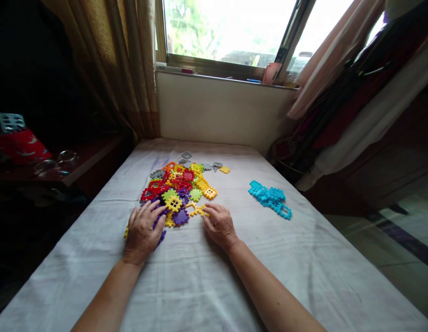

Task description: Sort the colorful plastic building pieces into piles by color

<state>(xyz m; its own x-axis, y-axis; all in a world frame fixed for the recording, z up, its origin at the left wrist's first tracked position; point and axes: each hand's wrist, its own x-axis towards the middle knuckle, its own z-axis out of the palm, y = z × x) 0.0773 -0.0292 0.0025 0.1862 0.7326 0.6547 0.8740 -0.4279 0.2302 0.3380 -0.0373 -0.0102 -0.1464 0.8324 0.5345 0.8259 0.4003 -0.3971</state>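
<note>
A mixed pile of flat plastic pieces with notched edges, among them a red piece [188, 175], a purple piece [181, 216] and a yellow window piece [173, 203], lies on the white cloth [186, 276]. My left hand [144, 228] rests with spread fingers over purple pieces at the pile's near left edge. At the near right edge, my right hand [219, 224] has its fingertips closed on a yellow piece [202, 210]. A separate cluster of blue pieces [267, 197] lies to the right.
Grey pieces [186, 156] lie at the pile's far edge. On the left, a dark side table [92, 161] holds glasses [67, 157] and a red item [22, 146]. A window ledge [221, 77] runs behind; clothes [355, 101] hang at the right.
</note>
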